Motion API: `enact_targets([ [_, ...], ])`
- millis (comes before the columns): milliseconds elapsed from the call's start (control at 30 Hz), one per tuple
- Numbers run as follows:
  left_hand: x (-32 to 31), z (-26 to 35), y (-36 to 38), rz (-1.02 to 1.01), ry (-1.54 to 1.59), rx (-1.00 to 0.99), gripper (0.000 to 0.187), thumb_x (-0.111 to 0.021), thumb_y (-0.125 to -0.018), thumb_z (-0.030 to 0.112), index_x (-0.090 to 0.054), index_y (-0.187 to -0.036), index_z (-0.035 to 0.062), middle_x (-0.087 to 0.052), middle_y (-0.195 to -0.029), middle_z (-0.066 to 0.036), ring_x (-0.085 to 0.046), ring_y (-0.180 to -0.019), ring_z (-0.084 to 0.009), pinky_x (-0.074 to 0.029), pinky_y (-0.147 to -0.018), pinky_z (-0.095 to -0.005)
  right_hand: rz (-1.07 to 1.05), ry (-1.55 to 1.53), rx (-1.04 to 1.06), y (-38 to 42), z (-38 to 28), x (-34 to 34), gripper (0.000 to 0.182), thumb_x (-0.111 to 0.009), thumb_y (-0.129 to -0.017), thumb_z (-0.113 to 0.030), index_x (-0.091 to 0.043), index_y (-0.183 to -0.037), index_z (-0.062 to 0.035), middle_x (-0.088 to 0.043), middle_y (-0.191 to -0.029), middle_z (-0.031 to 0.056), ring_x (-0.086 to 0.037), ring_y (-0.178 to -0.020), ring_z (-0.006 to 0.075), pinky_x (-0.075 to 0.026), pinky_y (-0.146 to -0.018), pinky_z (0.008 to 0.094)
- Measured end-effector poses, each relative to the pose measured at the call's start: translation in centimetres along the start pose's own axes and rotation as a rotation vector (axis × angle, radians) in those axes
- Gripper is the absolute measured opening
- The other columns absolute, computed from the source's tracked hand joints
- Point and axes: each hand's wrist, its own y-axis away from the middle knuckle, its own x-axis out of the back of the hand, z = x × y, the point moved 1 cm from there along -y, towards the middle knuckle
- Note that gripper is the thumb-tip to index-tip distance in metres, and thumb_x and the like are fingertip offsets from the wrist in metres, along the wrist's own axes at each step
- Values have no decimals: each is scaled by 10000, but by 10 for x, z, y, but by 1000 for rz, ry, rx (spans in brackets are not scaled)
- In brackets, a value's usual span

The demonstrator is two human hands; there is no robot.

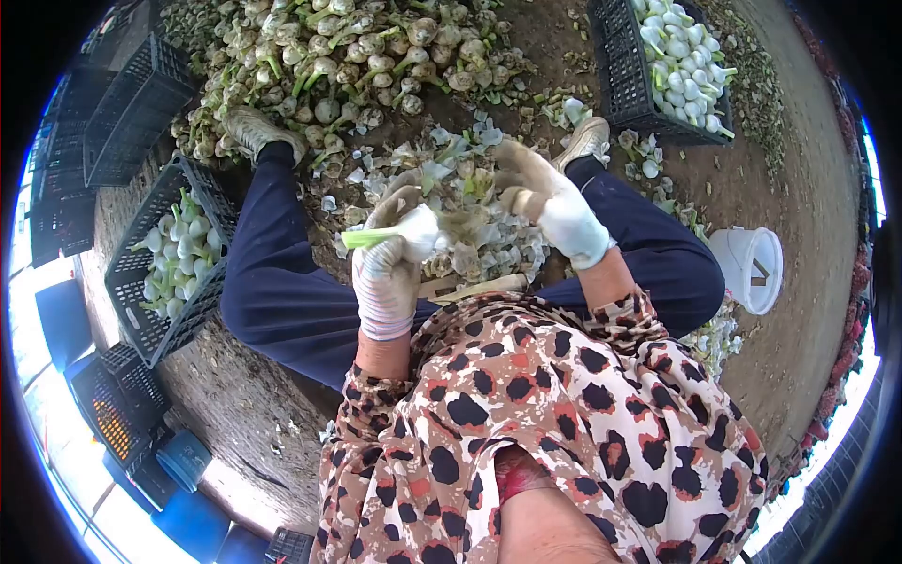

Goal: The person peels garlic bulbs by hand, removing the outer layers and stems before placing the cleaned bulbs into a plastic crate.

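Note:
My left hand [386, 277], in a soiled striped glove, is closed around a garlic bulb [421, 231]. The bulb is white and peeled, and its short green stem points left. To the right of it, apart from the bulb, my right hand [556, 207] is raised in a stained white glove. Its fingers are bent but spread apart, and I see nothing between them. Below both hands, loose garlic skins [493, 252] cover the ground between my legs.
Unpeeled garlic [376, 61] is heaped ahead. Black crates of white bulbs stand at left [117, 273] and upper right [620, 70]. A white bucket [722, 252] sits beside my right knee. Stacked crates [127, 122] and a blue tub [183, 459] line the left side.

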Motion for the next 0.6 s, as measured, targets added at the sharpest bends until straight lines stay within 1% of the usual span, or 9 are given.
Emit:
enact_targets([
  [100, -27, 9, 2, -56, -199, 34, 606, -649, -841, 302, -557, -1323, -54, -407, -1502, -201, -444, -1360, -302, -371, -1131, -407, -203, -226, -304, -2, -2, -29, 597, -664, -921, -189, -425, -1415, 49, -615, -1190, 156, -652, -1035, 217, -586, -820, 333],
  [167, -15, 1, -7, -137, -405, -47, 689, -715, -842, 378, -538, -1360, -41, -361, -1535, -181, -437, -1356, -295, -402, -1082, -393, -83, -292, -362, -4, 3, -57, 493, -656, -942, -184, -495, -1339, 60, -637, -1120, 128, -673, -957, 210, -608, -755, 336],
  [233, -11, 4, -9, -26, -899, -289, 637, -684, -890, 357, -537, -1360, -48, -463, -1450, -189, -518, -1260, -279, -447, -1024, -374, -31, -223, -350, -7, -2, -65, 367, -627, -942, -93, -545, -1264, 62, -638, -1121, 110, -660, -968, 179, -588, -799, 312],
  [300, -9, 7, -4, 35, -965, -163, 615, -660, -914, 333, -515, -1376, -47, -503, -1395, -168, -552, -1201, -239, -461, -981, -328, -37, 266, 40, -9, 11, -62, 281, -613, -920, -10, -586, -1192, 56, -644, -1089, 86, -645, -955, 143, -553, -814, 272],
  [333, -8, 6, -2, 90, -1022, -38, 593, -636, -938, 310, -494, -1391, -45, -543, -1339, -146, -585, -1142, -200, -475, -939, -283, -35, 263, 36, -10, 13, -63, 281, -613, -920, -10, -586, -1192, 56, -644, -1089, 86, -645, -955, 143, -553, -814, 272],
  [367, -8, 7, -1, 89, -1023, -30, 593, -636, -938, 310, -494, -1391, -45, -543, -1339, -146, -585, -1142, -200, -475, -939, -283, 9, 296, 85, -10, 14, -64, 255, -601, -909, 16, -599, -1162, 43, -650, -1050, 78, -640, -926, 135, -543, -801, 265],
  [467, -11, 9, -6, 174, -411, 273, 579, -661, -919, 224, -486, -1391, -64, -600, -1247, -162, -608, -1104, -196, -502, -931, -297, 152, 344, 130, -21, 19, -62, 218, -565, -878, 66, -628, -1079, 13, -670, -934, 81, -635, -843, 121, -526, -766, 257],
  [567, -9, -2, -7, 156, -111, 149, 594, -676, -882, 167, -478, -1387, -76, -594, -1274, -176, -602, -1133, -230, -488, -982, -330, 249, 568, -105, -40, 20, -28, 235, -542, -897, -9, -618, -1117, 18, -679, -1005, 87, -635, -921, 124, -515, -846, 256],
  [600, -8, -3, -9, 160, -99, 134, 611, -643, -884, 116, -429, -1418, -88, -584, -1310, -173, -610, -1127, -221, -512, -935, -331, 192, 900, 9, -42, 24, -14, 320, -534, -902, -34, -608, -1208, 20, -691, -1091, 129, -648, -999, 166, -517, -875, 284],
])
